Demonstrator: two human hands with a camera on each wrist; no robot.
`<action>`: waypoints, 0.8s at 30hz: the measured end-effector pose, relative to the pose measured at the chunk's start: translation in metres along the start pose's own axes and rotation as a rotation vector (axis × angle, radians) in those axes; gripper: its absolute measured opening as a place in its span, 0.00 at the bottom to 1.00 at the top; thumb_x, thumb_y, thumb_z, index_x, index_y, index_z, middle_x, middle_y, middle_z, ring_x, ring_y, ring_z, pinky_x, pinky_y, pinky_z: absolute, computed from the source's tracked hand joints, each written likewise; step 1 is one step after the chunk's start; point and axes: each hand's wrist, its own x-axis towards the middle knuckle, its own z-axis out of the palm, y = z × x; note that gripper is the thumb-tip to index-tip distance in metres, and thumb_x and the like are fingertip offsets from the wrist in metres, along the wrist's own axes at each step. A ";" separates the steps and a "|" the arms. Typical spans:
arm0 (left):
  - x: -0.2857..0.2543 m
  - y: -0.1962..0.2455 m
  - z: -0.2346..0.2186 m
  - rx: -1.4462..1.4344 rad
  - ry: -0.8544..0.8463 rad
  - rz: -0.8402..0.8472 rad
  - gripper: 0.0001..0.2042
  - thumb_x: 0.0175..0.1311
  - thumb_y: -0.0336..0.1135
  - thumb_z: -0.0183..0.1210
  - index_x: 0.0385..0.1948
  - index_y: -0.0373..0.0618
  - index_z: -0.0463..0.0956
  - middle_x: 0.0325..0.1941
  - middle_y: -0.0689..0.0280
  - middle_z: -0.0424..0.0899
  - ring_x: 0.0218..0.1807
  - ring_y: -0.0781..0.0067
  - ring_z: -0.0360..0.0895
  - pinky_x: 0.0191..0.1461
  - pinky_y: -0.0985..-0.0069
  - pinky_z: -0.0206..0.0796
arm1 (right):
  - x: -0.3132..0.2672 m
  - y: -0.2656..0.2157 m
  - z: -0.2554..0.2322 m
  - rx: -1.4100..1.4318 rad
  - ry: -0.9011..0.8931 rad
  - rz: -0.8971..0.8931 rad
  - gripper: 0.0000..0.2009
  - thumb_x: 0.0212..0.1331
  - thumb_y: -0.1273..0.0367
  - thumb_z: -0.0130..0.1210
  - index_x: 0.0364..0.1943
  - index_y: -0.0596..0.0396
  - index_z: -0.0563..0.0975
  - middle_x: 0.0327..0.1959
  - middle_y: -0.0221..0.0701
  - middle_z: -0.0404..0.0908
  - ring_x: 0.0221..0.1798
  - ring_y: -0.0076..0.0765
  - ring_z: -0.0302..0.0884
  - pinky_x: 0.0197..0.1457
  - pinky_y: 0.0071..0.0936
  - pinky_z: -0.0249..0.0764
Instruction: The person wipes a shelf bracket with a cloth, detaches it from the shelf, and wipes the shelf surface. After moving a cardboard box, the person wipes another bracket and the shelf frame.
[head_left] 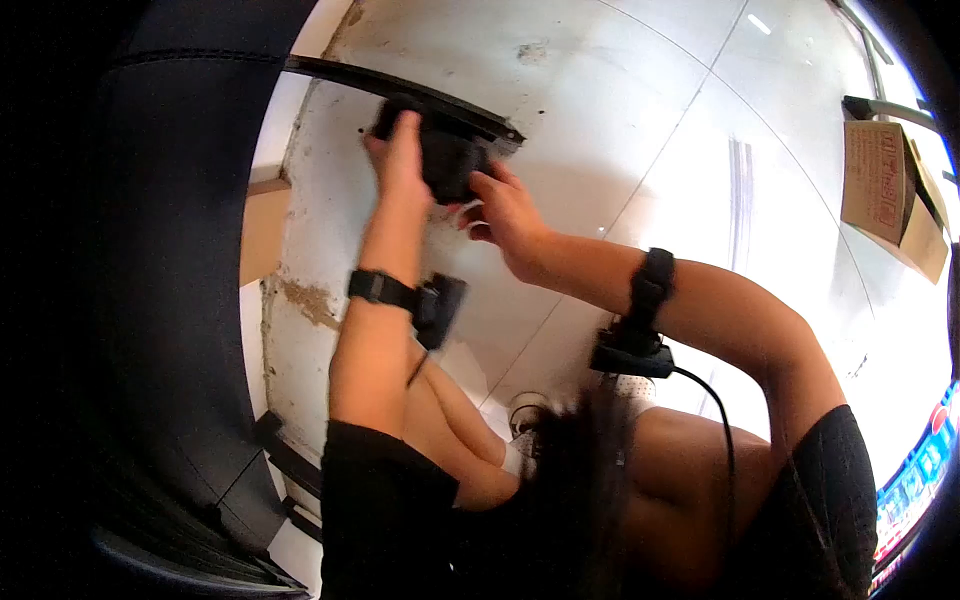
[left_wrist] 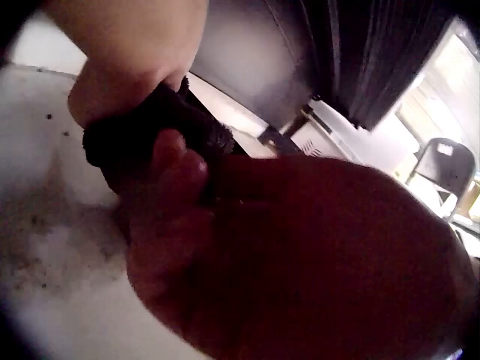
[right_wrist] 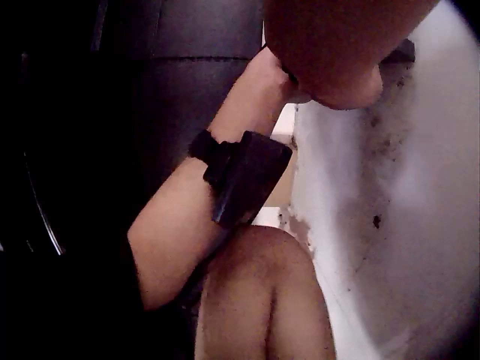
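Left hand (head_left: 398,160) curled in a tight grip on a dark rumpled cloth (head_left: 447,160), right hand (head_left: 508,212) pinching its near edge; stained white floor (head_left: 600,120) beneath the grip; brown cardboard box (head_left: 890,190) well apart

no legible text anywhere

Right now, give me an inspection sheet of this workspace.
Surface: white tiled floor, stained and chipped along its left edge.
Job's things: black object, gripped from both sides, against a dark rail.
Clutter: cardboard box at far right.
Grippers: left hand grips the object's left side; right hand grips its right side.
Cables: black cable runs from the right wrist camera.
Surroundings: dark panel at left; chair in the left wrist view.
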 end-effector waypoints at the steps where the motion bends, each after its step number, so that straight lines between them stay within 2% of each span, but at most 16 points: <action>1: -0.021 -0.005 0.007 0.067 -0.011 0.059 0.31 0.49 0.33 0.59 0.54 0.40 0.53 0.53 0.55 0.65 0.51 0.60 0.67 0.53 0.64 0.65 | -0.001 0.003 -0.007 0.002 -0.011 -0.001 0.12 0.59 0.65 0.37 0.43 0.54 0.66 0.20 0.31 0.69 0.20 0.28 0.67 0.21 0.25 0.64; 3: -0.052 -0.025 0.022 0.067 -0.011 0.063 0.27 0.48 0.33 0.57 0.50 0.37 0.55 0.49 0.55 0.66 0.51 0.62 0.66 0.56 0.67 0.61 | -0.006 0.005 -0.027 -0.065 0.237 -0.036 0.11 0.57 0.67 0.35 0.40 0.54 0.66 0.19 0.31 0.67 0.18 0.27 0.65 0.19 0.22 0.62; 5: -0.076 -0.042 0.032 0.107 -0.023 0.087 0.26 0.49 0.32 0.55 0.50 0.38 0.54 0.50 0.54 0.64 0.52 0.62 0.64 0.59 0.69 0.56 | -0.025 0.002 -0.045 -0.059 0.309 -0.044 0.07 0.57 0.69 0.35 0.32 0.51 0.67 0.20 0.26 0.66 0.21 0.23 0.63 0.24 0.23 0.62; 6: -0.086 -0.045 0.039 0.058 -0.068 0.087 0.25 0.49 0.30 0.55 0.50 0.38 0.54 0.50 0.55 0.63 0.53 0.62 0.63 0.60 0.69 0.55 | -0.031 0.000 -0.051 -0.060 0.307 -0.044 0.07 0.57 0.69 0.35 0.32 0.51 0.67 0.20 0.26 0.66 0.21 0.23 0.63 0.24 0.23 0.62; 7: -0.091 -0.045 0.044 0.041 -0.020 -0.064 0.25 0.49 0.29 0.55 0.50 0.38 0.54 0.49 0.55 0.63 0.53 0.62 0.63 0.59 0.70 0.55 | -0.036 -0.001 -0.055 -0.081 0.357 -0.021 0.07 0.57 0.69 0.35 0.32 0.51 0.67 0.20 0.27 0.66 0.20 0.23 0.62 0.24 0.22 0.61; 8: -0.087 -0.049 0.049 -0.009 0.024 -0.077 0.25 0.49 0.28 0.55 0.49 0.38 0.54 0.49 0.56 0.63 0.53 0.63 0.63 0.59 0.70 0.55 | -0.037 -0.001 -0.056 -0.103 0.402 0.003 0.07 0.57 0.68 0.35 0.31 0.51 0.67 0.20 0.27 0.66 0.20 0.23 0.61 0.24 0.22 0.60; 10: -0.080 -0.055 0.049 -0.060 0.070 -0.086 0.25 0.48 0.27 0.55 0.49 0.39 0.54 0.49 0.56 0.63 0.52 0.63 0.63 0.59 0.71 0.56 | -0.030 -0.001 -0.052 -0.090 0.393 0.001 0.07 0.57 0.69 0.35 0.30 0.51 0.66 0.20 0.27 0.66 0.20 0.23 0.61 0.24 0.22 0.59; 13: -0.093 -0.053 0.040 -0.202 0.029 -0.103 0.25 0.49 0.28 0.55 0.50 0.43 0.55 0.50 0.58 0.63 0.51 0.65 0.64 0.57 0.70 0.60 | -0.029 0.000 -0.048 -0.092 0.365 -0.012 0.07 0.56 0.69 0.35 0.30 0.54 0.66 0.19 0.28 0.66 0.20 0.24 0.62 0.24 0.23 0.60; 15: -0.097 -0.051 0.027 -0.273 0.119 -0.103 0.25 0.51 0.31 0.56 0.51 0.44 0.57 0.48 0.57 0.69 0.46 0.59 0.72 0.44 0.65 0.72 | -0.037 0.006 -0.046 -0.113 0.333 -0.019 0.08 0.56 0.68 0.36 0.31 0.57 0.67 0.19 0.30 0.66 0.20 0.25 0.63 0.23 0.23 0.61; 16: -0.096 -0.048 0.022 -0.326 0.143 -0.130 0.24 0.52 0.33 0.56 0.51 0.47 0.57 0.46 0.58 0.70 0.44 0.61 0.74 0.41 0.66 0.73 | -0.040 0.009 -0.045 -0.185 0.316 -0.081 0.09 0.55 0.68 0.37 0.32 0.57 0.68 0.20 0.29 0.67 0.24 0.25 0.64 0.27 0.23 0.61; 17: -0.098 -0.040 0.017 -0.388 0.104 -0.216 0.25 0.51 0.34 0.56 0.52 0.50 0.56 0.50 0.62 0.66 0.50 0.64 0.69 0.49 0.66 0.69 | -0.041 0.010 -0.045 -0.257 0.299 -0.143 0.09 0.55 0.67 0.38 0.33 0.58 0.68 0.21 0.29 0.68 0.27 0.25 0.64 0.31 0.23 0.62; 21: -0.109 -0.033 0.009 -0.343 0.081 -0.228 0.22 0.54 0.39 0.56 0.50 0.49 0.60 0.49 0.62 0.68 0.50 0.64 0.70 0.49 0.66 0.69 | -0.026 -0.002 -0.054 -0.158 0.173 -0.166 0.11 0.55 0.65 0.42 0.38 0.58 0.69 0.25 0.29 0.69 0.31 0.26 0.65 0.37 0.20 0.62; 23: -0.109 -0.035 0.002 -0.327 0.060 -0.250 0.20 0.55 0.41 0.56 0.48 0.49 0.63 0.47 0.63 0.70 0.49 0.64 0.71 0.48 0.65 0.70 | -0.026 -0.012 -0.047 0.119 0.165 -0.006 0.14 0.52 0.66 0.48 0.41 0.58 0.68 0.29 0.31 0.71 0.35 0.29 0.68 0.40 0.24 0.66; 24: -0.109 -0.042 -0.005 -0.291 -0.015 -0.231 0.20 0.56 0.41 0.57 0.48 0.50 0.62 0.48 0.64 0.69 0.50 0.66 0.70 0.47 0.65 0.70 | -0.030 -0.013 -0.044 0.125 0.168 -0.008 0.14 0.52 0.66 0.48 0.41 0.58 0.68 0.29 0.31 0.71 0.35 0.29 0.68 0.40 0.24 0.66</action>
